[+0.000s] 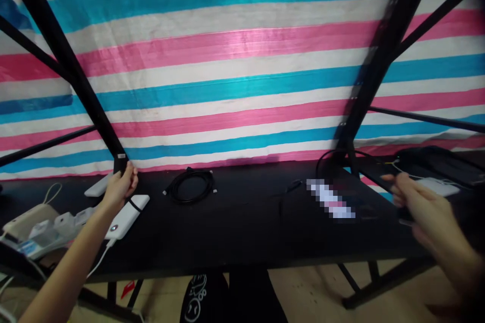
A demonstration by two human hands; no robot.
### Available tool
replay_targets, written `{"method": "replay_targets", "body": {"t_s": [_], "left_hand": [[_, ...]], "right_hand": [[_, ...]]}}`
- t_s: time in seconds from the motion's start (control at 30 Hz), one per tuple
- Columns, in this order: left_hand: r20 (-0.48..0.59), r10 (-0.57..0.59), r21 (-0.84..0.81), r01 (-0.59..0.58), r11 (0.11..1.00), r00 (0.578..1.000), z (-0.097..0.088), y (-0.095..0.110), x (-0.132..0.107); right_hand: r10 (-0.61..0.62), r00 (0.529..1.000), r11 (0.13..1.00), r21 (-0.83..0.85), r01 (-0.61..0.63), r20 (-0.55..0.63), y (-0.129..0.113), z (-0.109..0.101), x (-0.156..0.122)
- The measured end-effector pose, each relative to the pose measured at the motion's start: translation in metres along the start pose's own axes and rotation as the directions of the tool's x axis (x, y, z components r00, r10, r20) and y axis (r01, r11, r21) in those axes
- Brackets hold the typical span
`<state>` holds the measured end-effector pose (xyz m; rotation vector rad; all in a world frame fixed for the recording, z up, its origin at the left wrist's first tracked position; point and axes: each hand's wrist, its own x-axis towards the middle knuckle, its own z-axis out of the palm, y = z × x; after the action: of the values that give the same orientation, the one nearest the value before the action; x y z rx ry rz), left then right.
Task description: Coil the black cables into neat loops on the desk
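My left hand (122,185) is closed at the foot of a black frame post (87,88); what its fingers hold, if anything, is hidden. Just below it lies a white power bank (124,219) with a dark band across it and a white cable plugged into its near end. Another white flat device (99,184) lies behind my left wrist. Over on the right, my right hand (424,207) is closed and smeared by motion. A dark thing shows under its fingers, too blurred to name.
A coiled black cable (190,186) lies on the black table (242,227), with a pixelated strip (330,199) farther right. White plugs (64,224) and a beige block (28,219) crowd the left. Another black post (375,81) stands right, before a striped sheet (235,70).
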<state>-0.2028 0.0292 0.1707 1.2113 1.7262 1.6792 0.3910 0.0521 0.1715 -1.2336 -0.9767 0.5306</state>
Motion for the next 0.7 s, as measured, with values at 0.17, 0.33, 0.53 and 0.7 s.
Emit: {"method": "replay_targets", "body": {"t_s": [0.17, 0.33, 0.53, 0.7], "left_hand": [[-0.011, -0.057, 0.199, 0.058, 0.978, 0.998, 0.006, -0.036, 0.0], [0.106, 0.041, 0.504, -0.089, 0.859, 0.993, 0.024, -0.063, -0.008], [0.196, 0.06, 0.737, -0.187, 0.65, 0.979, 0.046, -0.071, -0.024], [0.195, -0.014, 0.793, -0.149, 0.591, 0.981, 0.05, -0.088, -0.035]], "right_hand": [[0.09, 0.996, 0.992, 0.086, -0.089, -0.006, -0.017, -0.002, -0.007], [0.055, 0.987, 0.989, 0.13, -0.075, 0.151, -0.027, 0.014, -0.015], [-0.036, 0.947, 0.991, 0.131, -0.006, 0.32, -0.038, 0.041, -0.033], [-0.046, 0.912, 0.992, 0.126, -0.007, 0.407, -0.036, 0.05, -0.037]]}}
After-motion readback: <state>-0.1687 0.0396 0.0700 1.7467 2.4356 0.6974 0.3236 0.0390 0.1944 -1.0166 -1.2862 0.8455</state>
